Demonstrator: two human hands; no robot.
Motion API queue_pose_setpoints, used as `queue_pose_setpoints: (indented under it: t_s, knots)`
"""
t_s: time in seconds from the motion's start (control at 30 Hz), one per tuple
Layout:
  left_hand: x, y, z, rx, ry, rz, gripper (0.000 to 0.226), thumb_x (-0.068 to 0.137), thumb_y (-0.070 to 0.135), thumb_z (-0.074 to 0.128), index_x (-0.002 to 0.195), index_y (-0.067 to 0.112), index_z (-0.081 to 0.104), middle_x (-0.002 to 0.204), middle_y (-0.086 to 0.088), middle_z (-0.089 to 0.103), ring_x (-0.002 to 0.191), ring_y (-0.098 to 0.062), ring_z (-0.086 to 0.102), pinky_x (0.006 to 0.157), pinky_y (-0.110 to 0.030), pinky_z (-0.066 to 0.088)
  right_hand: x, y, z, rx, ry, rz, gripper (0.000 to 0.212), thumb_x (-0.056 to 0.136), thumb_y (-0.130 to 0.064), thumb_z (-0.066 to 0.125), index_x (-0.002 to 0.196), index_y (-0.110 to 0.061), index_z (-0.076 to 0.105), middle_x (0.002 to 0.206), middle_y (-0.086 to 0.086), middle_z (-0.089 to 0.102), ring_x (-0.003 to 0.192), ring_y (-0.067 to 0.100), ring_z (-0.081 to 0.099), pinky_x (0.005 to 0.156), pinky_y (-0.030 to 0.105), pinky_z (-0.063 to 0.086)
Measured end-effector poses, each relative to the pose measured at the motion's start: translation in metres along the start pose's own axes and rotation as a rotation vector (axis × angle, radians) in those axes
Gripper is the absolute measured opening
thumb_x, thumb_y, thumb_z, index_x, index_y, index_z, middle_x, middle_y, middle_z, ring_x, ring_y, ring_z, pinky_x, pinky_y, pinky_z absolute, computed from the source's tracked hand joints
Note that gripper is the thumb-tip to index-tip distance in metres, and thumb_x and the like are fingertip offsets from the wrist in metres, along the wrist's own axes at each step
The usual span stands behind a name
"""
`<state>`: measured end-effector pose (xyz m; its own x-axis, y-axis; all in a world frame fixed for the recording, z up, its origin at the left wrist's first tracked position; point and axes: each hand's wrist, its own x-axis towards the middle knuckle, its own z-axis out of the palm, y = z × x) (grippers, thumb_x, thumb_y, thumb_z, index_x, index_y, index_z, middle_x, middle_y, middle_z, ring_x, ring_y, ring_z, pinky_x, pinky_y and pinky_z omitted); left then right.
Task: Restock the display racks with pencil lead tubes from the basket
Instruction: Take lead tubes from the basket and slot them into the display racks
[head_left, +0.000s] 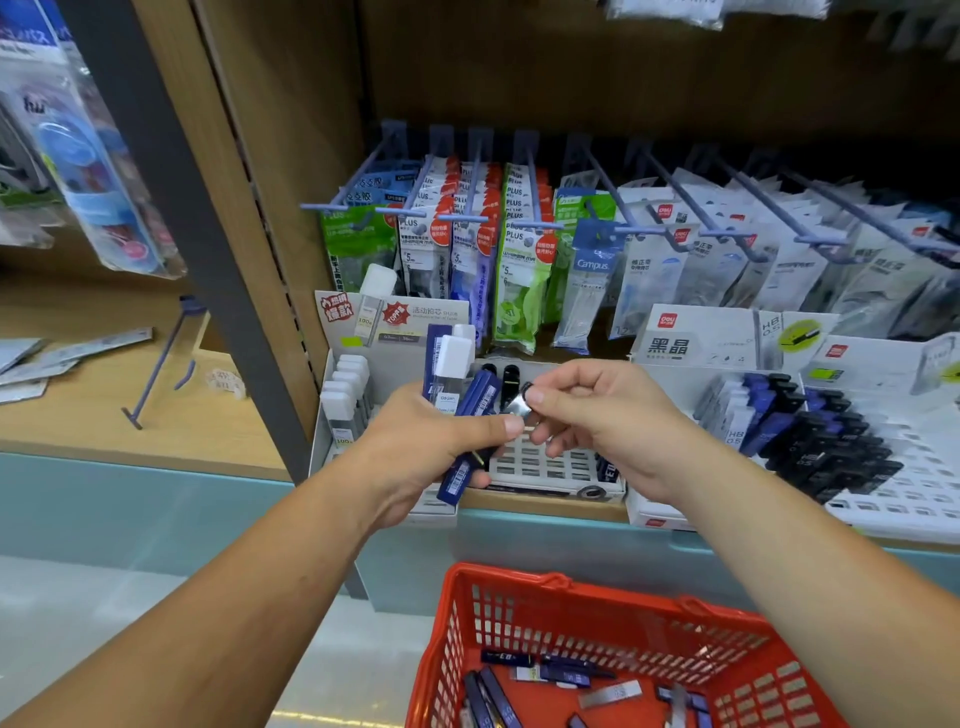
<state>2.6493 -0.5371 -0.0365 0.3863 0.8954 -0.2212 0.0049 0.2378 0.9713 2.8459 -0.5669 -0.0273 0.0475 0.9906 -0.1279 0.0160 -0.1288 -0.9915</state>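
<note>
Mid-restock, centre frame. Left hand (426, 441) clamped round a bundle of lead tubes (470, 400). Right hand (597, 415) pinches a single tube (521, 405) off it, probably black-capped but blurry. Next: seat it upright in a free slot of the white rack (550, 462) just below. Spare tubes (561, 673) lie in the red basket (519, 577), bottom of frame.

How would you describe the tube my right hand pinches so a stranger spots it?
Above the red basket, two hands meet at the white slotted rack. The left hand grips a bundle of tubes; the right hand pinches one. That tube is silvery-clear with a black cap, unlike the dark blue tubes beside it.
</note>
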Motion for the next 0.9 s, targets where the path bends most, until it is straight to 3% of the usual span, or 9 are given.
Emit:
queue_pose_setpoints:
  t_s: [0.2, 0.33, 0.43, 0.6, 0.7, 0.8, 0.9]
  knots:
    - [0.002, 0.0, -0.002, 0.001, 0.048, 0.021, 0.023, 0.076, 0.001, 0.087, 0.092, 0.007, 0.071, 0.082, -0.01, 0.074, 0.069, -0.02, 0.068, 0.055, -0.03, 0.054, -0.007, 0.0, -0.014, 0.121, 0.121, 0.054, 0.001, 0.096, -0.001, 0.066, 0.097, -0.002, 0.065, 0.078, 0.018, 0.07, 0.068, 0.026, 0.069, 0.063, 0.035, 0.059]
    - [0.003, 0.001, -0.002, 0.003, 0.066, 0.033, 0.023, 0.076, 0.0, 0.086, 0.093, 0.005, 0.071, 0.085, -0.013, 0.074, 0.064, -0.021, 0.065, 0.055, -0.03, 0.052, -0.007, 0.001, -0.016, 0.118, 0.139, 0.032, 0.012, 0.096, 0.001, 0.066, 0.106, -0.004, 0.064, 0.078, 0.017, 0.072, 0.067, 0.026, 0.069, 0.063, 0.036, 0.061]
    - [0.006, 0.001, -0.004, -0.021, 0.153, 0.056, 0.025, 0.077, 0.004, 0.087, 0.096, 0.006, 0.072, 0.084, -0.013, 0.074, 0.068, -0.022, 0.068, 0.055, -0.029, 0.052, -0.008, 0.003, -0.017, -0.07, 0.118, 0.003, 0.016, 0.094, 0.004, 0.068, 0.107, -0.005, 0.067, 0.078, 0.019, 0.074, 0.065, 0.026, 0.069, 0.06, 0.033, 0.06]
    - [0.011, 0.004, -0.005, -0.065, 0.253, 0.095, 0.026, 0.077, 0.003, 0.087, 0.096, 0.011, 0.072, 0.087, -0.009, 0.076, 0.072, -0.021, 0.068, 0.054, -0.03, 0.052, -0.008, 0.005, -0.014, -0.268, 0.06, 0.001, 0.009, 0.085, -0.001, 0.08, 0.088, -0.008, 0.075, 0.071, 0.011, 0.073, 0.067, 0.023, 0.071, 0.061, 0.03, 0.058]
    - [0.01, 0.006, -0.003, -0.037, 0.245, 0.112, 0.024, 0.078, 0.003, 0.087, 0.095, 0.011, 0.072, 0.082, -0.007, 0.074, 0.068, -0.018, 0.068, 0.053, -0.029, 0.052, -0.007, 0.004, -0.007, -0.389, 0.048, -0.054, 0.015, 0.08, -0.008, 0.086, 0.087, -0.018, 0.078, 0.072, 0.0, 0.072, 0.063, 0.013, 0.062, 0.056, 0.022, 0.05]
    - [0.007, 0.007, 0.002, 0.095, 0.177, 0.154, 0.024, 0.078, 0.003, 0.087, 0.096, 0.005, 0.072, 0.085, -0.015, 0.076, 0.066, -0.018, 0.067, 0.052, -0.03, 0.053, -0.007, 0.002, 0.0, -0.596, 0.046, -0.186, 0.013, 0.079, -0.02, 0.088, 0.087, -0.027, 0.08, 0.071, -0.015, 0.071, 0.054, 0.001, 0.05, 0.055, 0.017, 0.041]
    - [0.006, 0.008, 0.004, 0.15, 0.126, 0.182, 0.028, 0.078, -0.001, 0.085, 0.1, -0.002, 0.069, 0.089, -0.022, 0.073, 0.067, -0.021, 0.064, 0.051, -0.031, 0.052, -0.004, 0.002, 0.005, -0.545, 0.006, -0.181, 0.012, 0.082, -0.016, 0.085, 0.084, -0.025, 0.078, 0.058, -0.019, 0.064, 0.049, 0.002, 0.045, 0.054, 0.016, 0.038]
